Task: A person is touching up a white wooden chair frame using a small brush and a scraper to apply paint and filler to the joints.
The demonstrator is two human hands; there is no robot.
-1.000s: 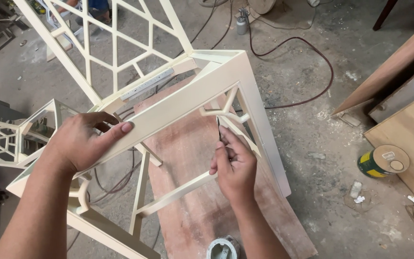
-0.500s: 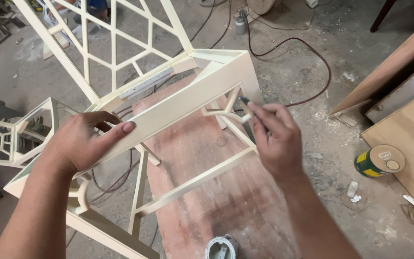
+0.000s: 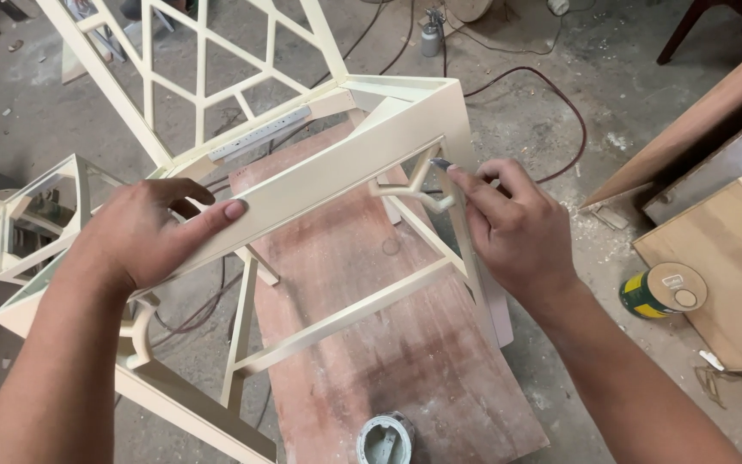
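A cream-painted wooden chair frame (image 3: 337, 172) lies tipped over a reddish wooden board (image 3: 388, 344). My left hand (image 3: 143, 232) grips its long upper rail, thumb laid along the top. My right hand (image 3: 508, 228) pinches a small dark-tipped tool (image 3: 441, 164) and holds its tip against the corner where the curved bracket (image 3: 414, 193) meets the leg. The lattice back (image 3: 208, 77) of the frame stretches away toward the top left.
A small round tin (image 3: 386, 438) sits on the board's near end. A lidded can (image 3: 663, 292) stands on the dusty floor at right, beside plywood sheets (image 3: 723, 266). A dark hose (image 3: 560, 103) loops across the floor. Another cream lattice frame (image 3: 10, 223) lies at left.
My right hand has risen from the lower bracket inside the frame to the outer corner at the leg, turning to come in from the right. My left hand has kept its grip.
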